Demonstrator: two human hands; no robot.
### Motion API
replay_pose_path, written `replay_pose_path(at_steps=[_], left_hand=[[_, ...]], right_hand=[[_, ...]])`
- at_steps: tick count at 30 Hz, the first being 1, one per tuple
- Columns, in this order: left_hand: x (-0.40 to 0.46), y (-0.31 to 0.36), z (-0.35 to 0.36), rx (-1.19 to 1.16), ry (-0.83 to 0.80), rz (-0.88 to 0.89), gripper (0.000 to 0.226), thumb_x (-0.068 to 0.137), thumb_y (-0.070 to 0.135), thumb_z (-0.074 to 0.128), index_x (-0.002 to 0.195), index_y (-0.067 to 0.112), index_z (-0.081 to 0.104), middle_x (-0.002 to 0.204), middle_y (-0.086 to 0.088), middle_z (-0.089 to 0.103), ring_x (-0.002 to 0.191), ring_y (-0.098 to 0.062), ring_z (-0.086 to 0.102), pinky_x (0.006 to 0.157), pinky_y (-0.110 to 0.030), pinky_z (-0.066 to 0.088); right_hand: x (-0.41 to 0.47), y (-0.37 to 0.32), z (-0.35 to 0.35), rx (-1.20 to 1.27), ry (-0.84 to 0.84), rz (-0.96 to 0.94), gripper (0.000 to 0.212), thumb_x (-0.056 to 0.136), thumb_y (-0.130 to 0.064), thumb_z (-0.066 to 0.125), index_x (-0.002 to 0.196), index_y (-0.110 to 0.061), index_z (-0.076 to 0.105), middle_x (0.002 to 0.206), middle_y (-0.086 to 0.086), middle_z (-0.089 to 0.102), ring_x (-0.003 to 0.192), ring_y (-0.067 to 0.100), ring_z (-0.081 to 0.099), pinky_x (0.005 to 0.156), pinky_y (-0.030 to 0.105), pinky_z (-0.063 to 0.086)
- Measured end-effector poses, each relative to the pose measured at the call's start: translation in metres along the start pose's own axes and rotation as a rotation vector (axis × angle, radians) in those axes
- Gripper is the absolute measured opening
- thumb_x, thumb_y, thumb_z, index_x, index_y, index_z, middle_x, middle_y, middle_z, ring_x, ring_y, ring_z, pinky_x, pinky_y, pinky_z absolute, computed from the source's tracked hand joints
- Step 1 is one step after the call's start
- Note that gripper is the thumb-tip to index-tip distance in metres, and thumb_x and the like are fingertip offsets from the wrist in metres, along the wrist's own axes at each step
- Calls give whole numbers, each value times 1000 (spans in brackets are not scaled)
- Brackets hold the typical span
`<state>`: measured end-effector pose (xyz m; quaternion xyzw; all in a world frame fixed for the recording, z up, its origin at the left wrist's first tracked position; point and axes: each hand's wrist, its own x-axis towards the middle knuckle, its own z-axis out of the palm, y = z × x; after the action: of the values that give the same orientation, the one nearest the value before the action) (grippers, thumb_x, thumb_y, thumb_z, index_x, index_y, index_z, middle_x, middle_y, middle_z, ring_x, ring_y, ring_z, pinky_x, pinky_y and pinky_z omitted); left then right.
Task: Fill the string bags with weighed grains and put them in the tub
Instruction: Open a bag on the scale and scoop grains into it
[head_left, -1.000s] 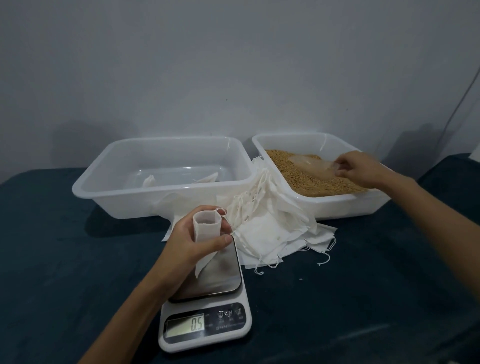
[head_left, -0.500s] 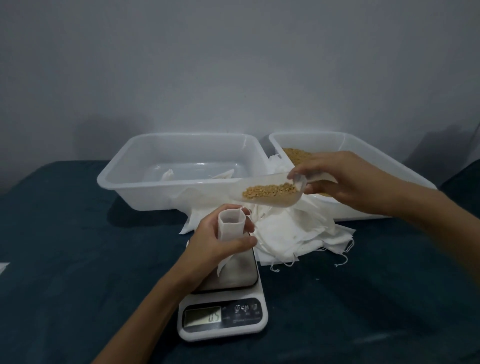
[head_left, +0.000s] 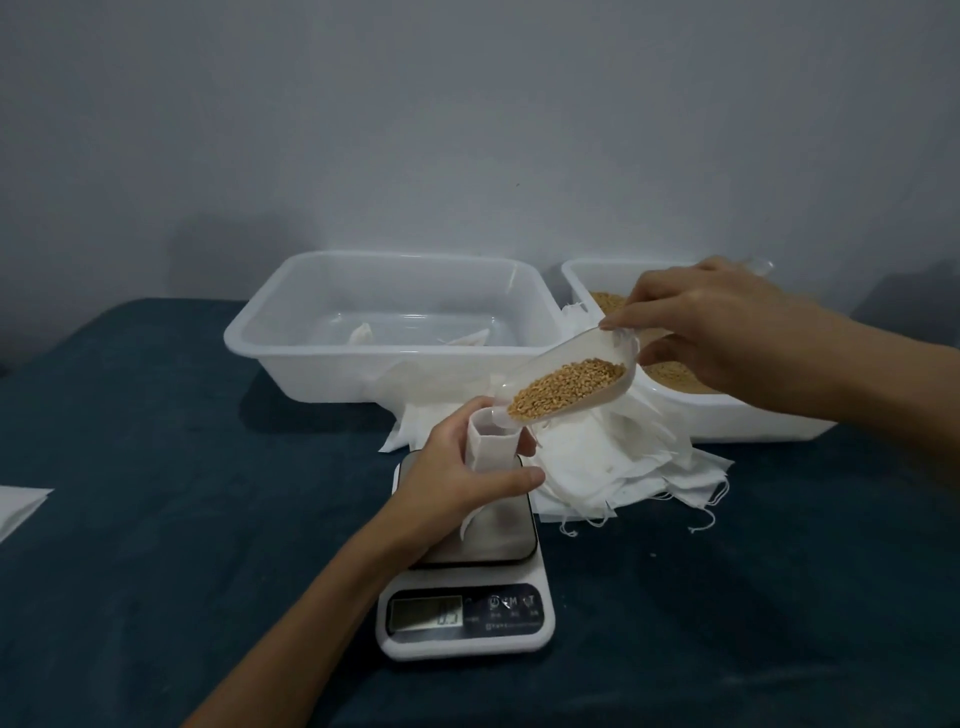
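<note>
My left hand (head_left: 457, 478) grips a small white string bag (head_left: 491, 447) upright over the kitchen scale (head_left: 467, 608), its mouth held open. My right hand (head_left: 717, 332) holds a clear plastic scoop (head_left: 576, 379) by the handle, tilted down to the left. The scoop carries golden grains (head_left: 566, 387), and its lip sits right at the bag's mouth. Behind on the left stands a white tub (head_left: 395, 374) with two filled bags (head_left: 363, 332) inside.
A second white tub (head_left: 727, 415) with loose grain stands at the right, partly behind my right hand. A heap of empty string bags (head_left: 613, 467) lies between the tubs and the scale. White paper (head_left: 15, 509) lies at the left edge of the dark blue cloth.
My right hand scooped grain from the right tub and carried the loaded scoop left and down to the bag's mouth. My left hand kept holding the bag over the scale.
</note>
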<state>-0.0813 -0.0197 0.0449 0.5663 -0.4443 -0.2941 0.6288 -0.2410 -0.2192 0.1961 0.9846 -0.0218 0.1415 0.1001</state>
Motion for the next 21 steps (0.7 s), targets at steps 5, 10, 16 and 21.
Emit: replay_pose_path(at_steps=[5, 10, 16, 21], left_hand=[[0, 1, 1, -6, -7, 4, 41, 86, 7, 83, 121, 17, 63, 108, -9, 72, 98, -29, 71, 90, -38, 58], [0, 1, 0, -8, 0, -6, 45, 86, 7, 84, 125, 16, 62, 107, -8, 73, 98, -22, 71, 94, -42, 58], [0, 1, 0, -25, -5, -28, 47, 85, 7, 84, 126, 16, 62, 106, -5, 74, 99, -18, 70, 92, -36, 59], [-1, 2, 0, -46, 0, -35, 48, 85, 4, 83, 127, 12, 61, 105, -4, 74, 98, -17, 71, 91, -32, 58]], right_hand=[[4, -1, -1, -66, 0, -35, 42, 88, -13, 76, 128, -23, 69, 111, 0, 67, 99, 25, 62, 93, 40, 40], [4, -3, -2, -120, 16, -79, 41, 84, -11, 79, 124, -19, 72, 104, 1, 68, 90, 26, 65, 86, 43, 45], [5, -3, -1, -139, 27, -104, 40, 84, -10, 78, 123, -19, 72, 103, 1, 67, 89, 27, 66, 86, 44, 46], [5, -1, 1, -125, 11, -96, 41, 87, -12, 75, 127, -21, 70, 106, -2, 66, 94, 24, 65, 90, 45, 45]])
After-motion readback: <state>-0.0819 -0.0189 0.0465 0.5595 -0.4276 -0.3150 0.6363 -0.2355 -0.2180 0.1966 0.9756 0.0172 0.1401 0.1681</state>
